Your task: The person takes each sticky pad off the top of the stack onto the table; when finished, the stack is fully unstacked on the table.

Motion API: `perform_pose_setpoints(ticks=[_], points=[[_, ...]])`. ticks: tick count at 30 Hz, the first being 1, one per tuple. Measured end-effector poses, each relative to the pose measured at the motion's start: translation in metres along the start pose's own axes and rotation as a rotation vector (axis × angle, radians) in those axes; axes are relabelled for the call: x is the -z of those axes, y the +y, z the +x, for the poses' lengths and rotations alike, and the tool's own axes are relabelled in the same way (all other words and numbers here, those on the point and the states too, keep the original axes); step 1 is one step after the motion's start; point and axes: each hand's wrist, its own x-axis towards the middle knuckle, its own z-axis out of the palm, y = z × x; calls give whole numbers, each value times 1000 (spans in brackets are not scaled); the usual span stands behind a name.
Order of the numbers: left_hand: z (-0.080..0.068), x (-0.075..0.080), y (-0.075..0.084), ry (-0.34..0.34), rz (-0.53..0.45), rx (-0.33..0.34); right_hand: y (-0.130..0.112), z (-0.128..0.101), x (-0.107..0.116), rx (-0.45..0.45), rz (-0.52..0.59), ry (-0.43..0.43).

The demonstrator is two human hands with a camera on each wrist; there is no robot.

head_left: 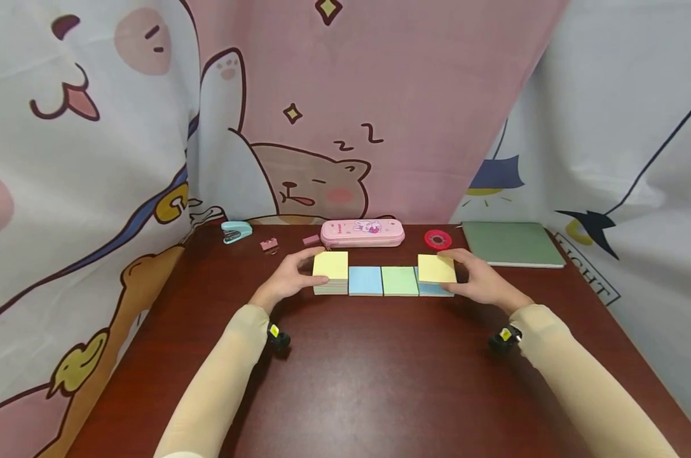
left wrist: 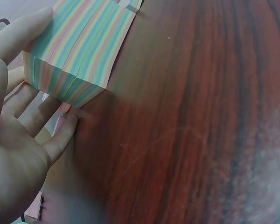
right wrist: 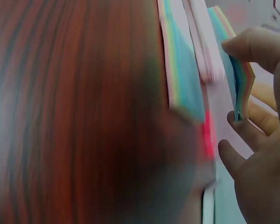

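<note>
At the left end of a row of sticky note pads stands a tall stack of sticky notes (head_left: 330, 266), yellow on top with striped coloured sides. My left hand (head_left: 288, 275) grips it between thumb and fingers. My right hand (head_left: 482, 278) pinches a thinner sticky note pad (head_left: 437, 268) with a yellow top. In the right wrist view this pad (right wrist: 237, 70) is raised and apart from the pads below. Beneath it a blue pad (head_left: 435, 291) shows in part. Between the hands lie another blue pad (head_left: 365, 281) and a green pad (head_left: 400, 281), side by side.
Along the back of the brown table (head_left: 379, 381) are a light blue stapler (head_left: 236, 231), a pink binder clip (head_left: 269, 244), a small pink block (head_left: 311, 240), a pink pencil case (head_left: 362, 235), a red ring-shaped roll (head_left: 437, 240) and a green notebook (head_left: 511, 244). Printed cloth hangs behind.
</note>
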Motion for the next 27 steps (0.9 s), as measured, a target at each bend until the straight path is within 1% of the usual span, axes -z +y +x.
perform_pose_setpoints(ticks=[4, 7, 10, 12, 20, 23, 27], points=[[-1, 0, 0, 3, 6, 7, 22, -19, 12, -48, 32, 3], [-1, 0, 1, 3, 14, 1, 34, -28, 19, -72, 51, 5], [0, 0, 1, 2, 10, 2, 44, -35, 23, -88, 46, 3], [0, -1, 1, 0, 3, 4, 49, -38, 24, -92, 24, 2], [-1, 0, 2, 3, -6, -13, 59, -40, 19, -99, -103, -27], [0, 0, 2, 1, -11, -18, 60, -39, 18, -99, -119, -36], [0, -1, 1, 4, -11, -21, 59, -37, 17, -99, -110, -51]])
